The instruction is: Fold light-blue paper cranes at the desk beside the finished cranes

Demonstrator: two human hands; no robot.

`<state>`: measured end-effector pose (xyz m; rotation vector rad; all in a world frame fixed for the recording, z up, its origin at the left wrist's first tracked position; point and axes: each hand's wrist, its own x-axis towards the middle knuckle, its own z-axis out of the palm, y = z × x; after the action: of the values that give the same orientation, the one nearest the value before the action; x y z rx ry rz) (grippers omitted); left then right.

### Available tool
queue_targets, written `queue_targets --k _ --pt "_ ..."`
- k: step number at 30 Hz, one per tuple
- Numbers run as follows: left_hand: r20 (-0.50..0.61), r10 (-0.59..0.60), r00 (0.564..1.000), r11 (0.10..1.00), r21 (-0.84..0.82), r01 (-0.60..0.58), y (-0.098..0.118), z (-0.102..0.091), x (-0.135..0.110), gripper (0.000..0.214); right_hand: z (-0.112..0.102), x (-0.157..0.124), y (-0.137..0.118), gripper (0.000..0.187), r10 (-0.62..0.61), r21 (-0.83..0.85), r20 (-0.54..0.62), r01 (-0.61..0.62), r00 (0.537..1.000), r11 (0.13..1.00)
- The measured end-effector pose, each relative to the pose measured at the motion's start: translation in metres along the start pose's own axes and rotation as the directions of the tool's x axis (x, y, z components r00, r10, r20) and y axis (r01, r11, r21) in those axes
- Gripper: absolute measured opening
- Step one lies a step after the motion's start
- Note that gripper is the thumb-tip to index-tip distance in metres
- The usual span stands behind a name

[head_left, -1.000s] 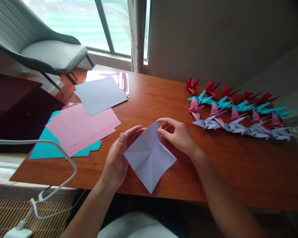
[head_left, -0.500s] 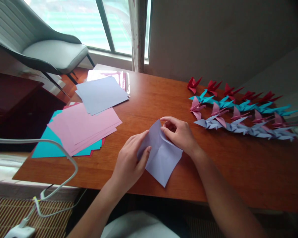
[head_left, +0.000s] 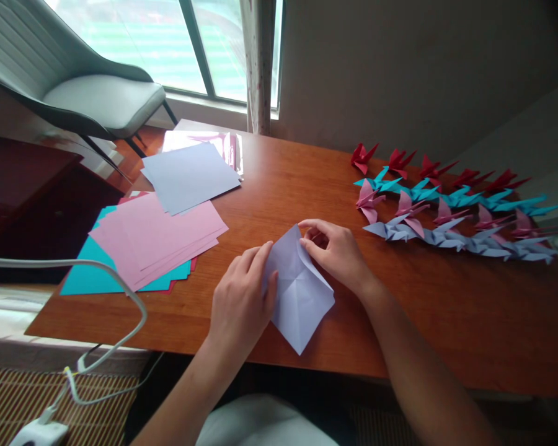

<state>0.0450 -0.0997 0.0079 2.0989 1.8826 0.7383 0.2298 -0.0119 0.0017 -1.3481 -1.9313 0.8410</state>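
Between my hands is a pale lavender sheet of origami paper (head_left: 302, 297), creased through its middle and turned with one corner towards me. My left hand (head_left: 244, 291) grips its left edge between thumb and fingers. At the far upper corner my right hand (head_left: 332, 248) pinches the right edge, which curls upward a little under the fingertips. The paper's near corner lies over the wooden table (head_left: 279, 204) close to its front edge.
Rows of folded paper cranes stand at the right: red (head_left: 363, 158), turquoise (head_left: 418, 191), pink (head_left: 367, 201) and lavender (head_left: 446, 238). Leftward lie pink sheets (head_left: 162, 238), turquoise sheets (head_left: 90, 272) and lavender sheets (head_left: 190, 176). A white cable (head_left: 139, 310) loops past the table's left edge.
The paper has opened flatter and turned slightly, its near corner shifting left. My left hand has moved a little left with its edge; my right hand stays nearly in place.
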Motion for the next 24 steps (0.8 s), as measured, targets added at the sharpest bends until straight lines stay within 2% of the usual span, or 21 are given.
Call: queue_targets --k 2,4,7,9,11,16,20,24 --pt "-0.025 -0.076 0.997 0.977 -0.202 0.069 -0.002 -0.003 0.001 0.04 0.0 0.0 -0.001 0.024 0.002 -0.004 0.004 -0.002 1.0 1.0" --pt "0.005 -0.19 0.982 0.88 -0.443 0.173 -0.004 -0.007 0.002 0.041 -0.001 0.0 -0.002 0.025 0.008 -0.001 0.001 -0.008 1.0 1.0" --pt "0.161 -0.317 0.935 0.577 -0.75 0.325 -0.006 -0.014 0.003 0.044 -0.001 0.0 -0.003 0.028 0.028 0.038 -0.006 -0.028 1.0 0.999" --pt "0.243 -0.338 0.909 0.376 -0.851 0.367 -0.006 -0.016 0.002 0.043 -0.001 0.0 -0.003 0.028 0.049 0.086 -0.001 -0.049 0.999 0.995" --pt "0.275 -0.337 0.901 0.266 -0.89 0.371 -0.005 -0.016 0.001 0.043 -0.001 0.0 -0.002 0.027 0.076 0.136 0.008 -0.076 0.997 0.988" --pt "0.333 -0.297 0.895 0.134 -0.913 0.384 0.001 -0.01 -0.002 0.051 0.0 0.001 0.003 0.026 0.118 0.233 0.024 -0.121 0.993 0.965" --pt "0.326 -0.267 0.907 0.011 -0.94 0.341 0.005 -0.008 -0.002 0.06 0.001 0.001 0.005 0.026 0.131 0.288 0.031 -0.135 0.991 0.948" --pt "0.371 -0.232 0.899 -0.035 -0.927 0.373 0.006 -0.009 -0.002 0.077 0.001 0.001 0.005 0.027 0.137 0.297 0.026 -0.138 0.99 0.945"
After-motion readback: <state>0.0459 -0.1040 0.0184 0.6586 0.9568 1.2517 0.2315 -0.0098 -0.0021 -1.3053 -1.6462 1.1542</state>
